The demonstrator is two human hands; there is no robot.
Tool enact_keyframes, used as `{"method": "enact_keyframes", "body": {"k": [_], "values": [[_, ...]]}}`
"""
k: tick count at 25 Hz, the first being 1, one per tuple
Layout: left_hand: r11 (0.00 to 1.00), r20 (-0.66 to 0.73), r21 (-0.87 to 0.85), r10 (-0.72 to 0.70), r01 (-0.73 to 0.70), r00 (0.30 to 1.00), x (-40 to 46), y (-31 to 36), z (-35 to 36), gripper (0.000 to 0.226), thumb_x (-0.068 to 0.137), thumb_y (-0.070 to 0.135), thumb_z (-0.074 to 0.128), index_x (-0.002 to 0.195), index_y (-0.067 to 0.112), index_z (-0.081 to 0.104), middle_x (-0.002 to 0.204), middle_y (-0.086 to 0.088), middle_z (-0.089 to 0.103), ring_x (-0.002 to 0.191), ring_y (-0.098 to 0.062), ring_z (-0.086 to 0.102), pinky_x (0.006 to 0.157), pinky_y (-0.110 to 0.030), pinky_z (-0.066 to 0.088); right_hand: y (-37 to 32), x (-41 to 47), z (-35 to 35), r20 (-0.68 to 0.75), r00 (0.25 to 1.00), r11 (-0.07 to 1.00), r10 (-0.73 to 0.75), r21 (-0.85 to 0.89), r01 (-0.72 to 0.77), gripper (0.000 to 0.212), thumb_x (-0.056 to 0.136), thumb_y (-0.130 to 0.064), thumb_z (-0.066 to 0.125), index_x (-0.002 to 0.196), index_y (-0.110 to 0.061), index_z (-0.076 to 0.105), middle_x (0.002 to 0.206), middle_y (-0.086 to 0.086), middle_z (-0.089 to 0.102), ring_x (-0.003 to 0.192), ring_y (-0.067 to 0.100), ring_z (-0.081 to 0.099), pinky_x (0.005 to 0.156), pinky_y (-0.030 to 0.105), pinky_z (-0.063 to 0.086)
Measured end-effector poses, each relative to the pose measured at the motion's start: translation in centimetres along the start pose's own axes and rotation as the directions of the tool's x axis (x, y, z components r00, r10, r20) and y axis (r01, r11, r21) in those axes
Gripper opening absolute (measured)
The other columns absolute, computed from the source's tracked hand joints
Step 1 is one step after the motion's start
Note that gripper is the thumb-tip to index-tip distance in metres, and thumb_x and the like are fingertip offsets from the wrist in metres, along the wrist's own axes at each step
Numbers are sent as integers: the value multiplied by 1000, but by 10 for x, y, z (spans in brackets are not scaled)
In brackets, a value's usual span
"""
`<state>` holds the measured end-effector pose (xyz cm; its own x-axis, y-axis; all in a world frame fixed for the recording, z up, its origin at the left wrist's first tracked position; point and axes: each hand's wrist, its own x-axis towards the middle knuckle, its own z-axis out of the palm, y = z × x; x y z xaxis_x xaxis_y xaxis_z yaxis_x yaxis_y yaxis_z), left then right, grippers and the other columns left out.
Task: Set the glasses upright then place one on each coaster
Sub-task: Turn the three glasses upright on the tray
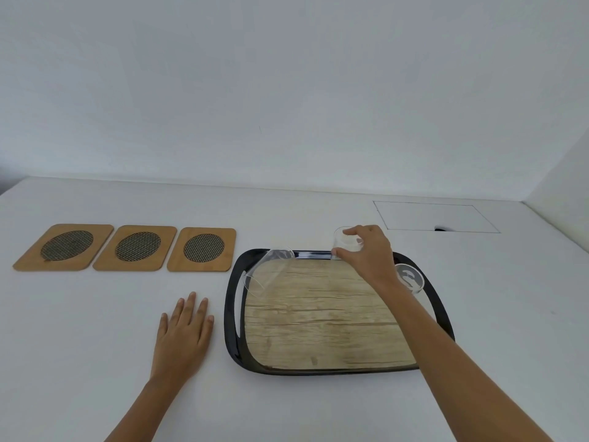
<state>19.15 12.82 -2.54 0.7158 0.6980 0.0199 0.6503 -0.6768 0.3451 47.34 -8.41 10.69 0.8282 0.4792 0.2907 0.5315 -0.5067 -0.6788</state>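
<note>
At the tray's [236, 339] far rim, the right hand [366, 256] grips a glass [345, 242] — fingers closed around it. A second glass [267, 271] lies on its side at the tray's far-left corner; a third [409, 277] sits at the far right. Three coasters [134, 247] — all bare — line the table [95, 330] to the left. The left hand [183, 336] rests flat, fingers spread.

Both forearms bare, left hand [183, 333] and right hand [366, 255] ungloved, ringless.
</note>
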Motion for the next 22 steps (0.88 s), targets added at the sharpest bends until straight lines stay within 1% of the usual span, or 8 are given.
{"method": "enact_keyframes", "body": {"k": [3,6,11,13,16,18,20,22], "values": [[1000,-2,-8,-1,1,1000,0,0,1,64,89,49,11,147,25,20,160,-2,14,147,-22,9,118,-47,9,7,-28,6,-49,998,998,32,51,-29,41,65,-32,84,101,-23,67,109,0,54,96,10,53,75,19,39],[1000,-5,-10,4,-4,1000,0,-2,3,54,96,43,18,147,24,21,159,-3,15,147,-23,9,119,-48,9,14,-46,13,-74,997,1000,10,23,-8,40,65,-31,84,100,-19,69,107,3,55,93,9,51,73,10,35],[1000,-11,-27,1,-2,1000,1,-2,4,52,97,40,25,147,24,21,159,-2,15,147,-23,9,119,-47,9,16,-59,20,-103,995,999,15,34,-12,38,66,-32,84,99,-22,68,109,0,52,93,5,46,71,5,33],[1000,-10,-23,4,-4,1000,1,-2,5,52,97,40,25,147,25,21,159,-3,15,147,-23,9,119,-47,9,18,-61,23,-97,995,999,28,35,-25,39,67,-33,83,100,-21,67,111,1,51,94,6,45,71,8,33],[1000,-5,-6,8,-8,1000,2,-4,5,53,97,43,21,147,24,21,160,-3,14,147,-23,9,119,-48,9,21,-63,24,-100,994,999,32,40,-29,39,67,-32,83,101,-21,66,112,4,52,94,9,48,76,21,37],[1000,-1,-3,12,-12,1000,2,-3,5,56,95,45,15,147,24,21,159,-4,15,147,-24,10,118,-47,9,22,-64,25,-102,994,998,37,55,-32,40,68,-32,82,103,-22,65,115,4,51,96,11,50,78,23,38],[1000,-5,-19,17,-17,1000,1,-3,4,54,97,43,19,147,22,24,159,-4,18,147,-24,12,118,-48,10,22,-66,26,-101,994,997,40,70,-33,42,70,-33,81,107,-25,63,118,3,49,101,12,51,77,24,42],[995,-28,-100,-26,23,999,4,-2,0,49,98,36,29,145,19,30,156,-5,27,145,-25,19,118,-49,14,22,-70,27,-87,996,997,30,68,-24,44,74,-35,78,113,-27,60,123,3,47,105,12,49,79,27,46]]}}
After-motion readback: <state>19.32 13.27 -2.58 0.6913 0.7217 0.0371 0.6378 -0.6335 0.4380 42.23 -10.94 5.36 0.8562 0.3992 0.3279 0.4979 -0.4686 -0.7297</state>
